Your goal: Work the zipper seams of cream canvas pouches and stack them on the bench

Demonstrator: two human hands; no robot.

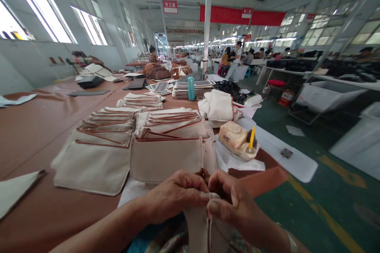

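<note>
A beige fabric bag piece [197, 227] with a dark brown edge hangs between my hands at the table's front edge. My left hand [178, 195] pinches its upper edge from the left, thumb and fingers pressed together. From the other side my right hand [230, 197] grips the same edge, fingertips almost touching those of the left. The spot under the fingers is partly hidden. Just beyond my hands stands a row of beige bag pieces [166, 158] with brown trim. Left of it, a second fanned stack of bag pieces [92, 168] lies on the table.
A yellowish container [233, 136] and a small bottle with a yellow nozzle [251, 144] stand right of the stacks. A teal bottle [190, 89] is farther back. Brown sheeting covers the table [32, 138]. A white pole [207, 23] rises behind; several people work far off.
</note>
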